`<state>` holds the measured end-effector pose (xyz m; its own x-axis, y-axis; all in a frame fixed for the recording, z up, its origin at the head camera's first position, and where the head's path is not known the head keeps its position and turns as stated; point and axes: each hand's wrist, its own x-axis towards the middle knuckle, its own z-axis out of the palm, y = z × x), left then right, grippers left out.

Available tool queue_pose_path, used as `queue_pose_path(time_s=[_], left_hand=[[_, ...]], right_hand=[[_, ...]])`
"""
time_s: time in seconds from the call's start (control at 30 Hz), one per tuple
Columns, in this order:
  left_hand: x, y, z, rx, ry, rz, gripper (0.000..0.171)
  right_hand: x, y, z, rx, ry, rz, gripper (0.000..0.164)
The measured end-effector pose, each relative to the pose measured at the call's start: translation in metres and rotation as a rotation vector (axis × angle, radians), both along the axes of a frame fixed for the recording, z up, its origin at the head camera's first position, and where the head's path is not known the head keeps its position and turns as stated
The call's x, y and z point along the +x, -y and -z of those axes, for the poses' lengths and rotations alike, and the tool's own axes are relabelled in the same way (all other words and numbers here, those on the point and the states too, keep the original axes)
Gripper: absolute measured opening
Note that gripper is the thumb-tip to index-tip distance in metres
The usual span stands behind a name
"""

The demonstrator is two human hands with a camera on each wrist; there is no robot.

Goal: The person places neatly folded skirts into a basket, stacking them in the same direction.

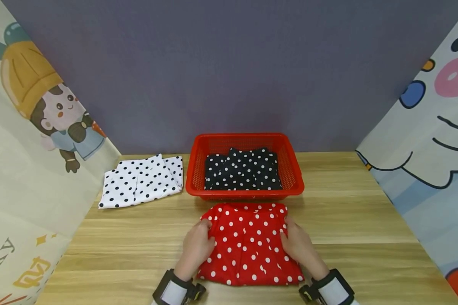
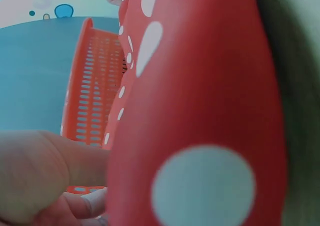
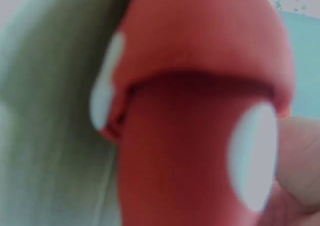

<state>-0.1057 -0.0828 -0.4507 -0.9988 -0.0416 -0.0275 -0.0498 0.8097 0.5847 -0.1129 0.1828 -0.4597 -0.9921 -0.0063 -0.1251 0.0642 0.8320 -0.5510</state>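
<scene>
**We Are Watching a Red Cloth [image 1: 248, 250] Held by Both Sides**

We are seeing the red cloth at the lower middle of the frame, just below the red basket [image 1: 245, 195]. The left hand [image 1: 197, 242] is pinching its left side and the right hand [image 1: 297, 241] is pinching its right, probably so that the two grips are supporting it evenly and holding its folds together. We are not managing to tell whether it is resting fully on the table [image 1: 347, 212].

At the center, the basket is containing a folded black cloth [image 1: 244, 171], its walls likely stopping it from sliding. A folded white cloth [image 1: 139, 182] is lying left of center, beside the basket, perhaps placed there out of the hands' way.

We are counting two hands, one basket and three dotted cloths: one red, one black, one white.
</scene>
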Motion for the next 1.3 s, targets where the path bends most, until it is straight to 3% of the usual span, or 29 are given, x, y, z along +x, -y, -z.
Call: queue_pose_path(time_s=[0.43,0.7,0.83,0.97,1.2,1.3], left_hand=[[0.024,0.002,-0.012,0.044,-0.086,-0.032,0.031],[0.033,0.003,-0.014,0.029,-0.243,-0.018,0.029],[0.034,0.005,-0.018,0.034,-0.282,-0.002,0.029],[0.032,0.005,-0.024,0.04,-0.267,-0.002,0.031],[0.024,0.005,-0.034,0.027,-0.354,0.026,0.032],[0.019,0.005,-0.039,0.027,-0.355,0.023,0.033]], right_hand=[[0.023,0.001,-0.007,-0.044,-0.115,0.041,0.043],[0.031,0.004,-0.017,-0.025,-0.174,0.067,0.042],[0.031,0.003,-0.02,-0.02,-0.222,0.06,0.042],[0.031,0.003,-0.026,-0.018,-0.256,0.055,0.042],[0.024,0.002,-0.038,-0.027,-0.298,0.047,0.041],[0.019,0.002,-0.04,-0.026,-0.343,0.037,0.041]])
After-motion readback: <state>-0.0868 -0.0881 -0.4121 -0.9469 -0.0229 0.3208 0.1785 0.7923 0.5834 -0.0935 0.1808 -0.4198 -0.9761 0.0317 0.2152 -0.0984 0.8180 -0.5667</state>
